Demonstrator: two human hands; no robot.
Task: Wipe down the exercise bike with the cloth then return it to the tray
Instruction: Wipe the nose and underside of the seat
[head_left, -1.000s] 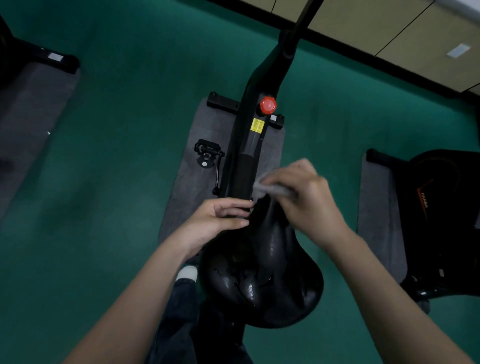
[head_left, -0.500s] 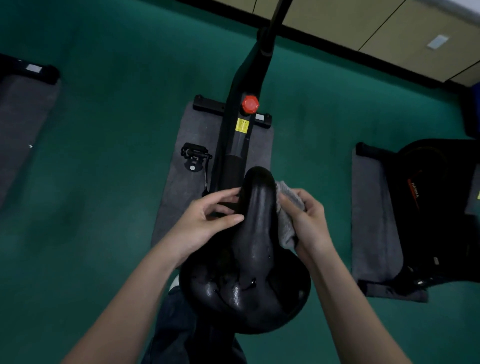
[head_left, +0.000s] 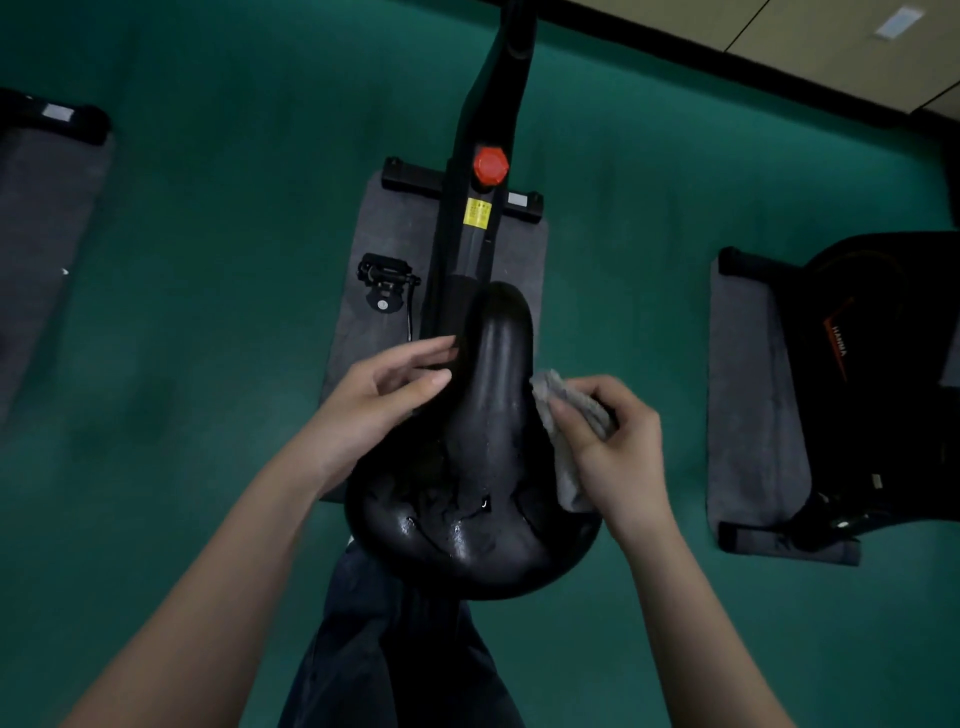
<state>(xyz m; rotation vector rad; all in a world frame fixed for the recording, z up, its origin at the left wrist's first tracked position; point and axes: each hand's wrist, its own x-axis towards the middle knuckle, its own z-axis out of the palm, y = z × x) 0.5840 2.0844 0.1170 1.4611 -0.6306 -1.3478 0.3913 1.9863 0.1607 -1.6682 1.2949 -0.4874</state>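
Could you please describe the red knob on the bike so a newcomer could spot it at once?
The exercise bike stands on a grey mat in the middle of the green floor. From the saddle, follow the black frame forward: the knob sits just past the yellow label. It is the only red part on this bike.

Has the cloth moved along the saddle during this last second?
Yes. The cloth, held in the right hand, slid off the nose of the saddle and back down its right side, toward the wide rear.
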